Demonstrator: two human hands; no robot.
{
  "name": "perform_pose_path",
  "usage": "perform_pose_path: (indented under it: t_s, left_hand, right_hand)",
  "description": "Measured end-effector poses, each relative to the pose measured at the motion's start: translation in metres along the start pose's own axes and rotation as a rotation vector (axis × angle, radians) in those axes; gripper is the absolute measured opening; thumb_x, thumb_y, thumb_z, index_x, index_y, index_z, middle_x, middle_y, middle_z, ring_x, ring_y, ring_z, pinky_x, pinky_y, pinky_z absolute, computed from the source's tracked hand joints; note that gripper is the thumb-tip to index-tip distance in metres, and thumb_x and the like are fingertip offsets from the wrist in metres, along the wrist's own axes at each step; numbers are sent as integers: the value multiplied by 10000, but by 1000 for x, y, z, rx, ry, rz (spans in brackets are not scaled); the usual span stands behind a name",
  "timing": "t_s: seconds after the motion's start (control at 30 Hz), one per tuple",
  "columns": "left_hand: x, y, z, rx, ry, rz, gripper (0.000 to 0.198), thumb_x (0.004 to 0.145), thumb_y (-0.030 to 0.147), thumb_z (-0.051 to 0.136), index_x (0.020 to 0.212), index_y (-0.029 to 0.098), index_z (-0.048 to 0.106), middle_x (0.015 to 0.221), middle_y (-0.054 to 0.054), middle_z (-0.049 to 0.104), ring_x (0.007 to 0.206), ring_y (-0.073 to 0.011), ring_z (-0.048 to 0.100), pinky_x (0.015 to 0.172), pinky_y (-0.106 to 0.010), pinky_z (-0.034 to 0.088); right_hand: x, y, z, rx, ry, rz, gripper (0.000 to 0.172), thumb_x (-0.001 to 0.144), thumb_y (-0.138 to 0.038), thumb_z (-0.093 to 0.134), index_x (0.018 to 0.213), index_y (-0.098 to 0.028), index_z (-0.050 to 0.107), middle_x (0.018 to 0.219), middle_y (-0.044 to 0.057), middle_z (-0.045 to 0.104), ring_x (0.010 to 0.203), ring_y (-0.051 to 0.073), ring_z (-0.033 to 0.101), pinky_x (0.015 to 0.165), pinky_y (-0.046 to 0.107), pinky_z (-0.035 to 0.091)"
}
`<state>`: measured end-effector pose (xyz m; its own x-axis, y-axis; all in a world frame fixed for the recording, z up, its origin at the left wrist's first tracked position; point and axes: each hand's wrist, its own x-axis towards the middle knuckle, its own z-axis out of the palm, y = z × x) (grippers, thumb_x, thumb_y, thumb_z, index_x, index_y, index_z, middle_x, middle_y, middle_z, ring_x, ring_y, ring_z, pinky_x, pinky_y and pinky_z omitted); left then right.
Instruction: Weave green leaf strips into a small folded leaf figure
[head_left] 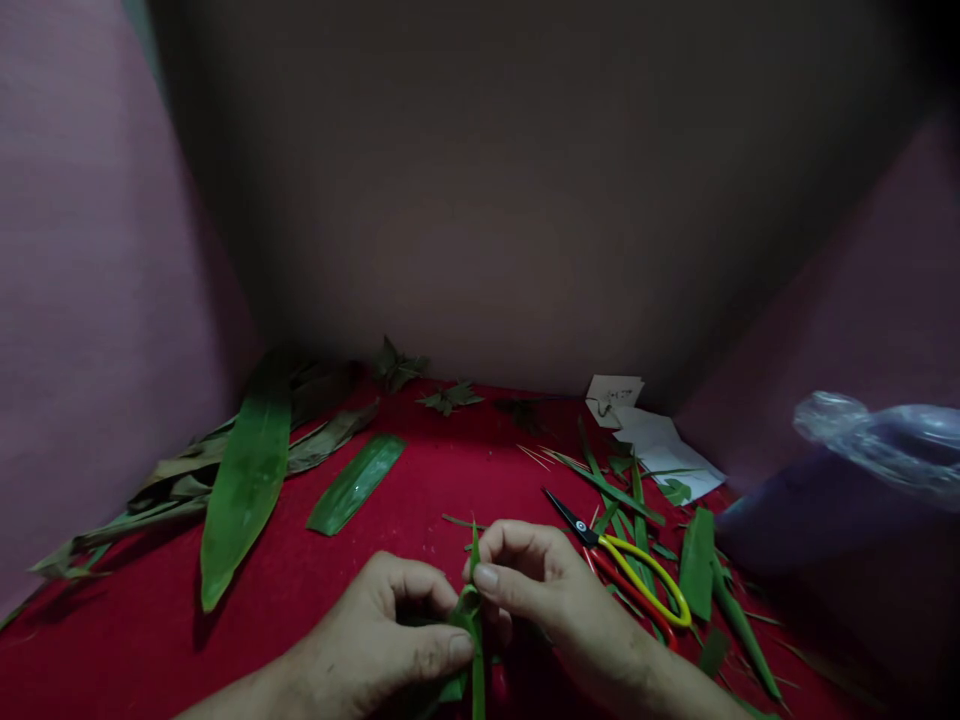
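At the front middle, my left hand (pixel 397 630) is closed on a folded green leaf (pixel 466 615), its thumb pressed along the leaf's side. My right hand (pixel 540 590) pinches a narrow leaf strip (pixel 475 550) between thumb and forefinger, right beside the left thumb. The strip stands upright and runs down past the fold to the bottom of the picture. The lower part of the folded leaf is partly hidden by my left hand. Scissors (pixel 600 540) with one yellow and one red handle lie open to the right of my right hand.
A red cloth (pixel 442 480) covers the surface. A long green leaf (pixel 247 490), dry leaves (pixel 180 480) and a cut leaf piece (pixel 356 483) lie left. Leaf scraps (pixel 697 565), thin sticks (pixel 536 457) and white papers (pixel 667 450) lie right, near a plastic-wrapped object (pixel 885 430). Folded leaf shapes (pixel 450 398) sit behind.
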<state>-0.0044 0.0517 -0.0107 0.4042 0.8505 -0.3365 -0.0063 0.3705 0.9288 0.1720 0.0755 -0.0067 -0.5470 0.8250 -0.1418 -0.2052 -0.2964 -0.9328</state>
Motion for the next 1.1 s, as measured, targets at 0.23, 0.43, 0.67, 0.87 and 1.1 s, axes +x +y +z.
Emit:
perform_pose_path:
  t_s: [0.23, 0.43, 0.67, 0.87, 1.1]
  left_hand:
    - [-2, 3, -2, -68, -33, -58, 243, 553, 310, 782, 640, 129, 646, 533, 41, 546, 486, -63, 405, 502, -211, 305]
    - [1, -1, -4, -103, -33, -58, 257, 557, 318, 788, 647, 122, 649, 549, 21, 559, 506, -77, 438, 506, -216, 305]
    - [1, -2, -5, -192, 3, -72, 241, 553, 298, 796, 624, 127, 642, 501, 40, 540, 460, -56, 409, 469, -195, 271]
    - [1, 1, -5, -245, 24, -76, 221, 571, 281, 787, 647, 112, 666, 530, 1, 615, 469, -68, 486, 480, -191, 316]
    - [6, -5, -8, -234, 6, -42, 210, 592, 276, 776, 675, 113, 673, 582, -11, 635, 511, -80, 503, 516, -210, 337]
  right_hand:
    - [1, 4, -1, 34, 16, -21, 229, 712, -299, 699, 715, -123, 553, 532, -17, 569, 435, 62, 481, 446, 179, 383]
    - [0, 4, 2, 27, 72, -46, 199, 678, -245, 720, 755, -129, 578, 556, -14, 590, 463, 74, 509, 461, 186, 403]
    - [-1, 5, -2, 5, 101, -113, 146, 699, -227, 701, 773, -139, 610, 571, -21, 588, 498, 69, 512, 494, 184, 404]
    - [-2, 6, -7, -101, 81, -176, 161, 810, -271, 581, 843, -138, 666, 613, 17, 607, 528, 93, 526, 526, 221, 417]
    - [-1, 6, -5, -86, 93, -157, 202, 828, -321, 576, 804, -142, 667, 598, 11, 583, 506, 95, 514, 493, 217, 408]
